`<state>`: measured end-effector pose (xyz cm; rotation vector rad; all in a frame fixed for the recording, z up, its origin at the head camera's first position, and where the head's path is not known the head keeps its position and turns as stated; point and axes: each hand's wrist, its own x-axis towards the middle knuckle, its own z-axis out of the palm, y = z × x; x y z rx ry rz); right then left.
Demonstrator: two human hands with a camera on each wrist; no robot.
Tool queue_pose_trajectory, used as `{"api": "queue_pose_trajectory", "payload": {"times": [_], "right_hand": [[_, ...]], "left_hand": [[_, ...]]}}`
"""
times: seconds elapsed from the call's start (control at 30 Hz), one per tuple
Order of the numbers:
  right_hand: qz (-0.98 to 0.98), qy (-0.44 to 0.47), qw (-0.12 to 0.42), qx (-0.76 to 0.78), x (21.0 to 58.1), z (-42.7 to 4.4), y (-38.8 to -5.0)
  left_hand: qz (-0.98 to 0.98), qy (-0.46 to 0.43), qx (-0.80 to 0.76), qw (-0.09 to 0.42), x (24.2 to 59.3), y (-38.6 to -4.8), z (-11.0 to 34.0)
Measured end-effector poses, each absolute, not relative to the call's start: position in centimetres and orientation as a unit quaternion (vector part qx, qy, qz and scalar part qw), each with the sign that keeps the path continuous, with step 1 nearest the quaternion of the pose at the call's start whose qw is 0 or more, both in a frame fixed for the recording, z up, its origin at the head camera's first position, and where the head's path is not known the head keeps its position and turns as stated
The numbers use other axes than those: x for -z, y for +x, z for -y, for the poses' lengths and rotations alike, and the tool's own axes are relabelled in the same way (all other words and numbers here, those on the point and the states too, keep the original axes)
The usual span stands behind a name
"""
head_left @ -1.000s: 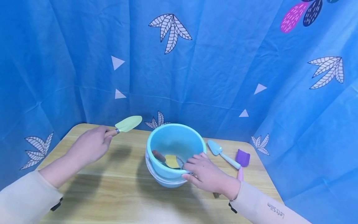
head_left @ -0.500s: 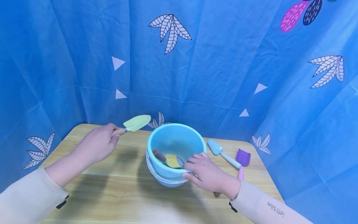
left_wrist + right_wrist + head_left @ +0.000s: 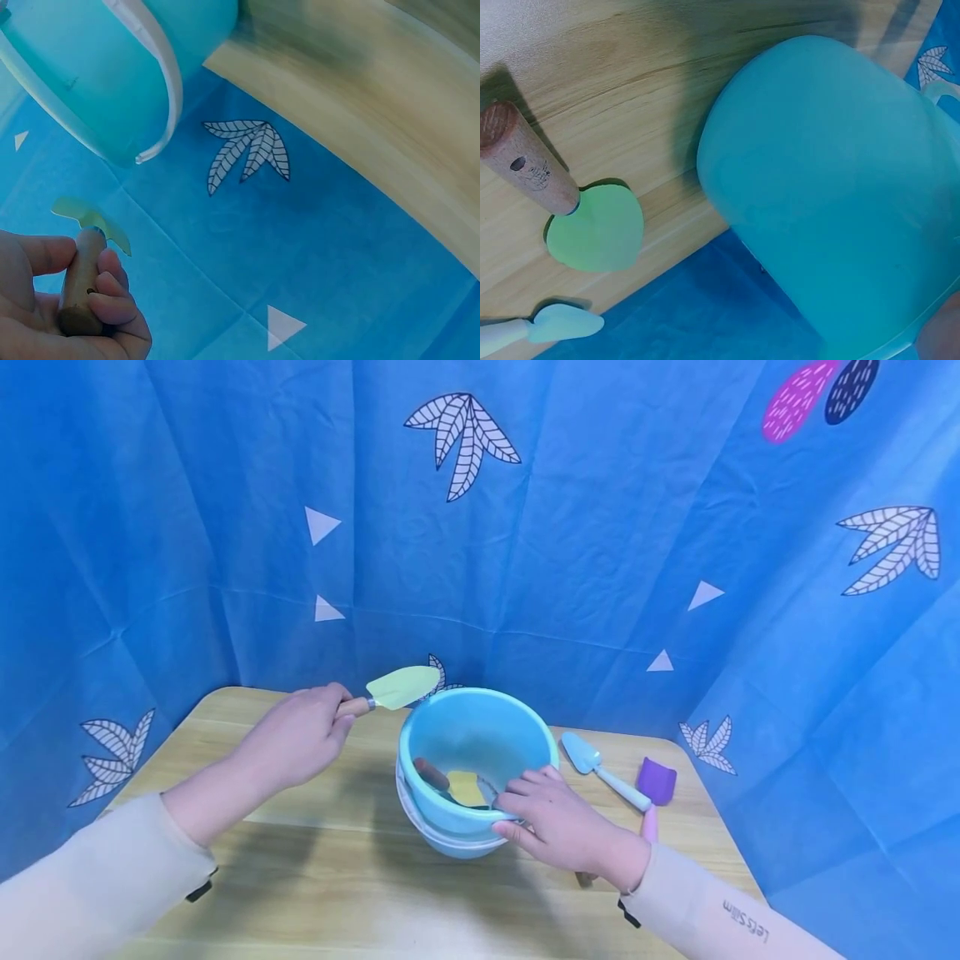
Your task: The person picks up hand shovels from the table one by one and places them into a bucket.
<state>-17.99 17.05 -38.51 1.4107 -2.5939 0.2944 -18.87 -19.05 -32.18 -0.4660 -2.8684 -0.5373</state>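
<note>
My left hand point(image 3: 303, 735) grips a garden trowel by its wooden handle. Its pale green blade point(image 3: 405, 687) points right, at the far left rim of a light blue bucket point(image 3: 480, 727); whether they touch I cannot tell. In the left wrist view the fingers wrap the trowel handle point(image 3: 84, 277). My right hand point(image 3: 558, 818) holds the bucket's near right rim, thumb outside and fingers over the edge. Inside the bucket lie a brown handle point(image 3: 431, 774) and a yellow piece point(image 3: 465, 787), partly hidden. Only a bit of the right hand point(image 3: 941, 334) shows in its wrist view.
Right of the bucket lie a light blue trowel point(image 3: 581, 752) and a purple shovel point(image 3: 657, 781) with a pink handle. Another green trowel point(image 3: 596, 229) with a wooden handle lies mostly under the right forearm. A blue curtain point(image 3: 600, 527) hangs behind the wooden table point(image 3: 322, 885).
My left hand has moved right with the trowel, bringing the blade from left of the bucket to its far left rim. The right hand stays on the rim.
</note>
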Motion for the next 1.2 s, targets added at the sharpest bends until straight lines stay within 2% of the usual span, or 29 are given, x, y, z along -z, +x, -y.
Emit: {"api": "queue_pose_trajectory", "payload": {"times": [1.2], "right_hand": [[0.867,0.479,0.098,-0.101,38.7,-16.9,-18.0]], "left_hand": [[0.957,-0.241,0.14,0.077,33.4,-20.2,13.4]]}}
